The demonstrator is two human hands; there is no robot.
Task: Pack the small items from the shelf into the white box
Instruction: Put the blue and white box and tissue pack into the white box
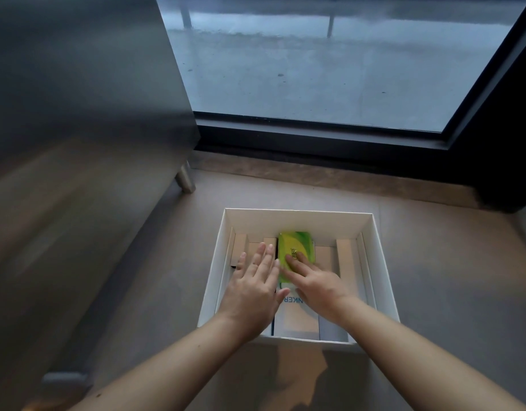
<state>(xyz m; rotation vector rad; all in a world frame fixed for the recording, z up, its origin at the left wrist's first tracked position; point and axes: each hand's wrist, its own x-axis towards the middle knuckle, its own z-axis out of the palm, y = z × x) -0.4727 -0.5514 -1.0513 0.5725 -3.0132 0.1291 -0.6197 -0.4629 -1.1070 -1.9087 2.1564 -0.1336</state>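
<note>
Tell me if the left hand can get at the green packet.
Probably yes: the left hand lies flat right beside the green packet in the open white box; only the right hand covers part.

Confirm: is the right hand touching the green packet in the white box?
Touching. The head view shows the right hand with straight fingers laid flat on the green packet inside the white box, with no gap visible.

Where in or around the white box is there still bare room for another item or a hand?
Inside the white box it is crowded: cardboard boxes fill what shows of the bottom, with the green packet, the left hand and the right hand over the middle. Bare floor lies right of the box and behind it, up to the window sill.
</note>
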